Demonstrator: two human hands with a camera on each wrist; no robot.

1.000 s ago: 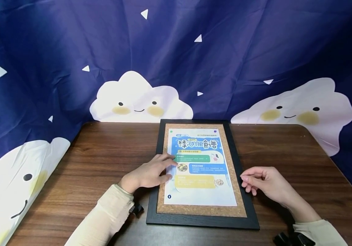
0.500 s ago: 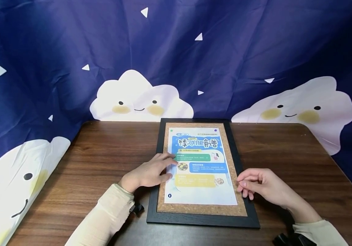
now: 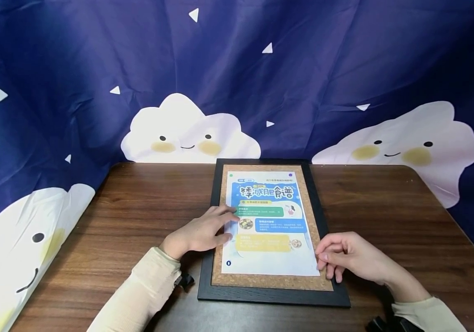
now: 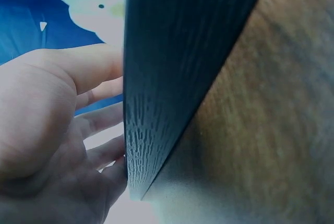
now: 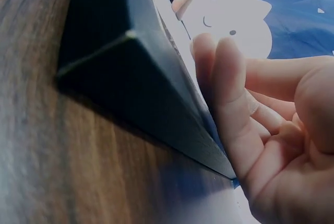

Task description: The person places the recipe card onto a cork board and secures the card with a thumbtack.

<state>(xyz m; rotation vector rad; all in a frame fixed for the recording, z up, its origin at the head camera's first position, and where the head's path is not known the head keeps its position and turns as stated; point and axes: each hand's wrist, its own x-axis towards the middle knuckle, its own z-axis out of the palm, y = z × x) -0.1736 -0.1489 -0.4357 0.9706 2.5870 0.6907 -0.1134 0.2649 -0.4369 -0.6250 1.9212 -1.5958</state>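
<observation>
A printed poster (image 3: 270, 263) with blue, green and yellow panels lies on a black-framed corkboard (image 3: 278, 282). Pushpins show at its corners: a green pin (image 3: 231, 175), a purple pin (image 3: 290, 174) and a dark blue pin (image 3: 228, 263). My left hand (image 3: 203, 230) reaches over the board's left side, its spread fingers resting on the poster's left edge. At the lower right edge of the poster is my right hand (image 3: 350, 253), fingers bent and thumb close to the index finger; I cannot tell whether something small is between them. In the right wrist view, that hand (image 5: 276, 125) is beside the frame.
The board lies on a brown wooden table (image 3: 149, 193), its far edge near the table's back edge. Behind hangs a dark blue cloth (image 3: 220, 60) with smiling clouds. Black wrist straps show at the left wrist (image 3: 184, 281) and right wrist (image 3: 394, 323).
My right hand has moved left and slightly down, from the frame's right side to the poster's lower right edge. The left hand stays in place.
</observation>
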